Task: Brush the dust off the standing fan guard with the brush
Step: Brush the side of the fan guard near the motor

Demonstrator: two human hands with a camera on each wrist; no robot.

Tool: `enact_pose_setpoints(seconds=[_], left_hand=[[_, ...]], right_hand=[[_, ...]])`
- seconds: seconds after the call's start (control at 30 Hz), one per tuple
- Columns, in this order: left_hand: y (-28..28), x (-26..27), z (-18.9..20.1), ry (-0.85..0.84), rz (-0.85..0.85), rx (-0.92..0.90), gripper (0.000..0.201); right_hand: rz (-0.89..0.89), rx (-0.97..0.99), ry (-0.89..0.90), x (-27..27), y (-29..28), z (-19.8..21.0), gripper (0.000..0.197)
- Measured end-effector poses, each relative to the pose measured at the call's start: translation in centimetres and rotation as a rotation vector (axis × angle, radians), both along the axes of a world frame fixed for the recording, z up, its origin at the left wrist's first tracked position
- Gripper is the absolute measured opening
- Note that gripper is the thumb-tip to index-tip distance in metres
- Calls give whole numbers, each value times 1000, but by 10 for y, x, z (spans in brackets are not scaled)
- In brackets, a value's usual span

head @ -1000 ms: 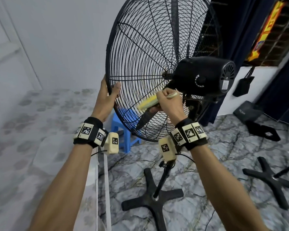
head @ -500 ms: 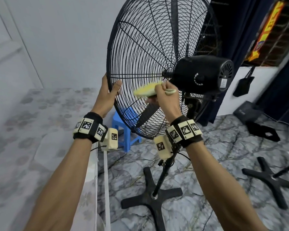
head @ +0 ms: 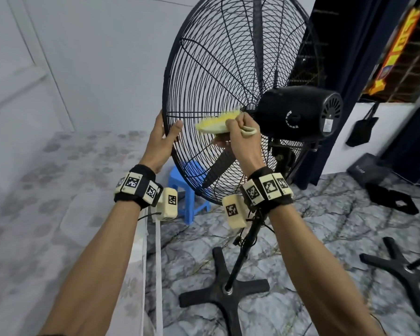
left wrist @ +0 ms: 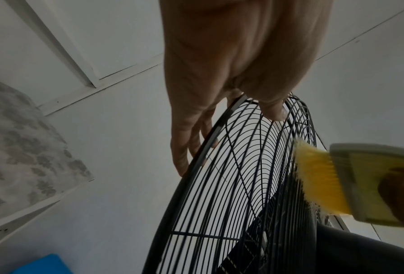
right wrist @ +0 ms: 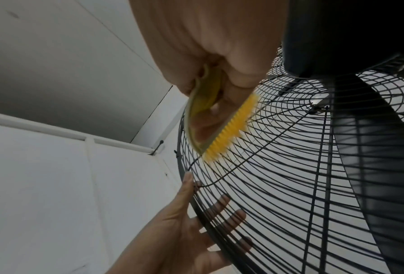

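Note:
The black wire fan guard [head: 216,69] stands upright on its pole, seen from the back, with the black motor housing [head: 298,112] at its hub. My right hand [head: 233,132] grips a yellow brush [head: 216,122] by its handle. The bristles [right wrist: 226,129] lie against the guard wires [right wrist: 290,185] just left of the hub. My left hand [head: 167,124] holds the guard's left rim, which sits between the thumb on the near side and the fingers [right wrist: 222,204] behind the wires. The left wrist view shows this hand [left wrist: 219,92] on the rim and the brush [left wrist: 325,181] at the right.
The fan's cross base [head: 223,297] stands on the marble-pattern floor between my arms. A blue stool [head: 187,185] sits behind the guard. A second cross base [head: 398,270] and black bags [head: 393,200] lie at the right. A white low edge [head: 150,238] runs along the left.
My right hand has carried the brush up the guard, from below the hub to hub height. The left hand has stayed on the rim.

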State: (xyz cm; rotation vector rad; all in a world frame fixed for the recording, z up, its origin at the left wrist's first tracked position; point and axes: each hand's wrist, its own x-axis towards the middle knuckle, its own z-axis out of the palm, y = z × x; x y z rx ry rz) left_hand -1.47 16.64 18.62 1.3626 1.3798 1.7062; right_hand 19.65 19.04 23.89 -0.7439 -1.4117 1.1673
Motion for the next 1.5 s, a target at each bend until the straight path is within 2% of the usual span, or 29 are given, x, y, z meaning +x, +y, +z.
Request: enact_pose_setpoints(seconds=[0.1, 0.23, 0.3, 0.4, 0.47, 0.57, 0.63, 0.7, 0.83, 0.9, 1.0, 1.07, 1.13, 1.23, 1.33, 1.4, 1.5], left_hand=[[1, 0, 0, 22, 19, 19, 75], [1, -3, -3, 14, 34, 0, 79], [0, -2, -3, 24, 26, -6, 79], [0, 0, 0, 28, 5, -9, 76], [-1, 2, 3, 20, -14, -24, 73], [-1, 2, 6, 22, -4, -38, 60], [-2, -1, 5, 18, 8, -36, 57], [-2, -2, 2, 17, 15, -27, 58], [2, 0, -3, 19, -14, -15, 65], [5, -2, -4, 15, -8, -10, 67], [8, -1, -2, 5, 0, -26, 67], [7, -1, -1, 3, 10, -29, 60], [4, 0, -1, -2, 25, -27, 52], [-1, 7, 4, -21, 19, -52, 50], [-10, 12, 14, -11, 7, -81, 51], [-14, 15, 18, -10, 8, -92, 52], [-18, 18, 20, -10, 32, -91, 51]], right_hand=[[1, 1, -37, 3, 2, -23, 20], [-60, -116, -228, 24, -6, -60, 12], [-71, -90, -221, 23, -6, -51, 17], [8, 65, -58, 3, -10, -16, 25], [27, 88, -15, -11, -13, -6, 22], [-52, -13, -94, -9, -13, -34, 16], [-68, -98, -180, 2, -18, -59, 16], [-66, -106, -204, 6, -22, -62, 15], [-20, 15, 10, -17, -20, -12, 12], [-54, 24, 43, -28, -16, 3, 17], [-110, -35, -41, -21, -12, -25, 20], [-108, -83, -151, -5, -14, -56, 18], [-80, -105, -213, 5, -17, -70, 15], [-22, 11, -112, -3, -18, -43, 14], [-47, 169, 8, -21, -16, -12, 28], [-97, 133, -9, -22, -14, -24, 29], [-109, 50, -206, -1, -12, -65, 23]])
